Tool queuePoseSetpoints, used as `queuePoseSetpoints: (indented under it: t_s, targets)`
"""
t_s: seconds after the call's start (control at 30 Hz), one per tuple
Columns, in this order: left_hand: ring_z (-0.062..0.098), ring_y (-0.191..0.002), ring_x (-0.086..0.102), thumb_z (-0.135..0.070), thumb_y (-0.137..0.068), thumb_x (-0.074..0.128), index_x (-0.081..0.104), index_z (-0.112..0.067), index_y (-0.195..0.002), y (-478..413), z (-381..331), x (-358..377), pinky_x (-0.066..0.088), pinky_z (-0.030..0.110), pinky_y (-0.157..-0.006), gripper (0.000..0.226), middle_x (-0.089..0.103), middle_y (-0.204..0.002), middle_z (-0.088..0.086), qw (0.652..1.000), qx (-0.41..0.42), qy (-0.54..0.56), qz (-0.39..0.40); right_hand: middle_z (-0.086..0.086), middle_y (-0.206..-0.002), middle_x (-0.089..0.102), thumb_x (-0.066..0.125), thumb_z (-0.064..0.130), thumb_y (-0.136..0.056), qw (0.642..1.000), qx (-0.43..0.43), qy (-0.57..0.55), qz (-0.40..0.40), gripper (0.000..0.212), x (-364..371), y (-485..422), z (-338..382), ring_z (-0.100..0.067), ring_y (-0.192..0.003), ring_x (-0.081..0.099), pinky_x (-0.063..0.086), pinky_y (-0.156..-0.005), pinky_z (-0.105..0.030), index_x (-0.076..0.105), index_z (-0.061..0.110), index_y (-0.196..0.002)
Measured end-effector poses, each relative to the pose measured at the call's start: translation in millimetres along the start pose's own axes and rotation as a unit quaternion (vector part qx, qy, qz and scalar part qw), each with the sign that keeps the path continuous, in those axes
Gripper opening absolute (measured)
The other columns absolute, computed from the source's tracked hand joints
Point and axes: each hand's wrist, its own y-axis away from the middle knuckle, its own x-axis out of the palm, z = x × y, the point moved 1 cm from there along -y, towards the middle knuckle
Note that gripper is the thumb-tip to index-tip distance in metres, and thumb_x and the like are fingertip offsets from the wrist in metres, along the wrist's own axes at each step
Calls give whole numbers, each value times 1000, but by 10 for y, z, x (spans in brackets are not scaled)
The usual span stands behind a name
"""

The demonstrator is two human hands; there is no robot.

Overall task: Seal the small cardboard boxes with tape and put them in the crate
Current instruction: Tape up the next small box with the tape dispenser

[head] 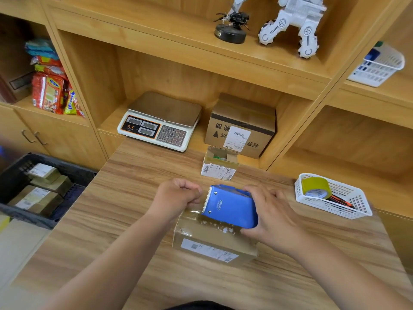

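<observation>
Box beneath right fingers' dispenser, left fingers seemingly pinching tape

Left hand fisted; right hand curled in a grip.

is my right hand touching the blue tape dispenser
Touching. The head view shows the right hand gripping the blue tape dispenser, fingers curled over its top edge and thumb against its lower side.

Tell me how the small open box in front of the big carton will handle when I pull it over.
The small open box probably slides easily on the smooth wooden counter. Its flaps stand open, so the top likely flexes if squeezed. It looks squat, so tipping seems unlikely.
</observation>
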Motion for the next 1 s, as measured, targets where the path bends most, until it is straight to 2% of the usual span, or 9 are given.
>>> queuePoseSetpoints:
  t_s: [0.07, 0.17, 0.3, 0.43, 0.53, 0.6, 0.83, 0.9, 1.0]
  targets:
    - [9, -55, 60, 2, -84, 65, 68, -4, -75, -24, 46, -47, 53, 20, -61, 12, 66, -61, 5, 1000, 9, -17, -6, 9, -107, 53, 70, 50, -61, 999, -35, 18, -37, 72, 57, 13, -17, -12, -87, 52, 21, -82, -21, 38, 29, -122]
    - [14, -64, 59, -4, -85, 68, 70, -13, -71, -81, 143, -105, 53, 30, -73, 16, 65, -62, -1, 998, 29, -53, -13, 9, -95, 58, 75, 44, -54, 995, -69, 36, -57, 69, 96, 22, -19, -13, -86, 46, 25, -90, -23, 49, 25, -115]
    - [14, -61, 57, -2, -85, 65, 68, -13, -71, -99, 231, -146, 50, 24, -65, 18, 64, -63, 2, 997, 25, -67, -1, 15, -95, 59, 63, 50, -60, 996, -73, 24, -47, 59, 46, 40, -38, -6, -85, 48, 26, -92, -20, 54, 29, -115]
    - [13, -59, 57, 1, -85, 64, 67, -9, -75, -223, 230, -405, 49, 24, -68, 15, 64, -61, 4, 998, 7, -49, -24, 18, -96, 61, 66, 46, -56, 999, -33, 5, -26, 58, -23, 84, -155, 2, -82, 33, 24, -82, -13, 54, 32, -110]
    - [13, -58, 58, 1, -85, 64, 67, -6, -74, -346, 259, -632, 49, 24, -65, 14, 65, -59, 5, 999, -17, -40, -21, 28, -100, 54, 69, 43, -60, 1000, 7, -3, 21, 54, -117, 127, -240, -2, -82, 37, 23, -84, -8, 50, 41, -110]
    - [12, -59, 58, 1, -85, 65, 67, -6, -73, -395, 299, -662, 48, 22, -61, 14, 67, -63, 6, 998, -28, -47, -5, 33, -99, 47, 70, 41, -64, 998, 21, -19, 61, 52, -169, 136, -234, 5, -92, 38, 24, -81, -6, 44, 45, -110]
    - [5, -49, 55, -1, -87, 64, 67, -3, -76, -464, 400, -674, 44, 15, -48, 12, 61, -53, 2, 997, -51, -54, -8, 22, -107, 53, 67, 47, -70, 994, -1, 5, 108, 55, -187, -11, -138, 27, -95, 22, 24, -73, -5, 44, 44, -120]
    - [4, -48, 56, 0, -87, 64, 67, -3, -76, -473, 443, -692, 45, 14, -48, 12, 61, -52, 2, 997, -57, -55, -16, 20, -110, 54, 66, 50, -70, 993, 4, 10, 120, 61, -148, -57, -122, 19, -96, 28, 24, -73, -6, 42, 46, -125]
    - [5, -51, 59, 1, -88, 62, 67, -4, -77, -485, 504, -714, 48, 14, -50, 12, 61, -53, 1, 996, -64, -48, -34, 24, -116, 49, 63, 55, -70, 989, 21, 35, 139, 77, -96, -120, -106, -5, -91, 36, 26, -76, -14, 29, 50, -139]
